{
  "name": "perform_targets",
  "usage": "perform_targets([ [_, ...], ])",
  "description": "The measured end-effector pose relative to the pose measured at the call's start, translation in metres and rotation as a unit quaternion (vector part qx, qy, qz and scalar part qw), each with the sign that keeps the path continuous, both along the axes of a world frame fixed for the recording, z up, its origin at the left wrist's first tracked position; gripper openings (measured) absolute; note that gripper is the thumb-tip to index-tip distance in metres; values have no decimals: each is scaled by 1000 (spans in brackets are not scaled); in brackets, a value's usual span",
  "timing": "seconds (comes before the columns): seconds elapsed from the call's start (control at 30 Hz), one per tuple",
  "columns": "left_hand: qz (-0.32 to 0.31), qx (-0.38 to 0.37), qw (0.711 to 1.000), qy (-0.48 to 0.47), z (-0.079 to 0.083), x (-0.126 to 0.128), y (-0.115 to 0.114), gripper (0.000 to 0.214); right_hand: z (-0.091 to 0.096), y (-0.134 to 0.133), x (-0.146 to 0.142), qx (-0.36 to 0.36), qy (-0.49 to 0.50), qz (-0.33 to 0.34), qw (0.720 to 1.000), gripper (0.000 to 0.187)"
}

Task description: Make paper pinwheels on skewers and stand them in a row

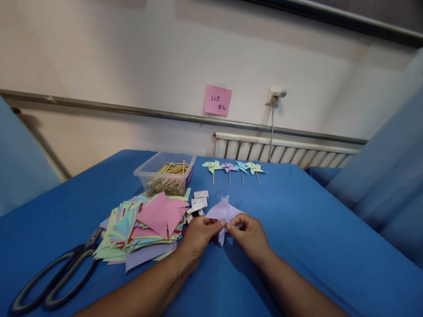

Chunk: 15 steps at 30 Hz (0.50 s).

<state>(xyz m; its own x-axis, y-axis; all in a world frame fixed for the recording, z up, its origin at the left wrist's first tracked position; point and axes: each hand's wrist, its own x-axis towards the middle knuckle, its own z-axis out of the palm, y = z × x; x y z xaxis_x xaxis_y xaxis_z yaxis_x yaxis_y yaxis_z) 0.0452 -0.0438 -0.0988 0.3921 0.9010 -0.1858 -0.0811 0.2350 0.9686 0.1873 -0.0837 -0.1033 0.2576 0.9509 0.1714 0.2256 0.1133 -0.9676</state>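
Between my two hands is a lilac paper pinwheel point(222, 212), held just above the blue cloth with its points spread out. My left hand point(200, 232) pinches it near the centre with thumb and fingers. From the other side, my right hand point(249, 233) pinches the same paper, thumb tips almost meeting. Whether a pin is in the centre is hidden by my fingers. Left of my hands lies a heap of cut coloured paper point(145, 233), a pink piece on top. Small white boxes point(199, 202) lie just beyond my left hand.
Large dark-handled scissors point(66, 273) lie at the left, tips against the paper heap. Behind the heap stands a clear plastic tub point(165, 176) of wooden sticks. Several pinwheels on sticks point(229, 167) lie in a row at the back of the blue-covered table point(317, 246).
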Motion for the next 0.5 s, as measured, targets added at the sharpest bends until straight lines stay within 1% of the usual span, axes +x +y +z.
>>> perform_targets([
  [0.2, -7, 4, 1000, 8, 0, 0, 2, 33, -1, 1, 0, -23, 37, 3, 999, 22],
  [0.5, 15, -4, 1000, -2, 5, 2, -1, 23, 0, -1, -3, -29, 51, 4, 998, 25],
])
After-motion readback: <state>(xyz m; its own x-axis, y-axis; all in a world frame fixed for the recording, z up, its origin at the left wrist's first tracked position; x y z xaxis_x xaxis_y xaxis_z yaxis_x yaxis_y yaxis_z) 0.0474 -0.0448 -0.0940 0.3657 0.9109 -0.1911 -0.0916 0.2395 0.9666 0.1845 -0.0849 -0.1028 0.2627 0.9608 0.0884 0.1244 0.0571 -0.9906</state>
